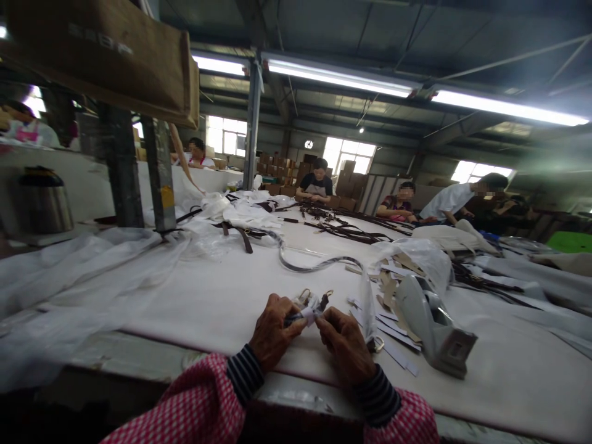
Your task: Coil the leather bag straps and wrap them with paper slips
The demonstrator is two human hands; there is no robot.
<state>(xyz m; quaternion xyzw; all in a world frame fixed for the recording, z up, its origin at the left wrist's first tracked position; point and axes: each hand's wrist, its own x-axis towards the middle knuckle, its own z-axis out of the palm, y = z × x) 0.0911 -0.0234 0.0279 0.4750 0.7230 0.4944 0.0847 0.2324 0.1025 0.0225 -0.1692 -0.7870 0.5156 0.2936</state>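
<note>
Near the table's front edge, my left hand (pixel 275 328) is closed around a small coiled strap (pixel 305 298) in clear wrapping, with gold-coloured metal hardware at its top. A white paper band (pixel 309 316) lies across the coil. From the right, my right hand (pixel 346 341) pinches at the band's edge, fingertips close to the left thumb. What lies under the fingers is partly hidden. Just right of that hand is a gold buckle (pixel 379 344) on a plastic-wrapped strap. Beyond both hands, a dark wrapped strap (pixel 319 267) curves over the white table (pixel 208 302).
A grey tape dispenser (pixel 432 330) stands at right, beside loose paper strips (pixel 393 333) and a plastic bag (pixel 423 256). Plastic sheeting (pixel 83 265) covers the left side. Dark straps (pixel 342 225) lie farther back, where a co-worker (pixel 317 184) sits. A metal post (pixel 160 179) rises at left.
</note>
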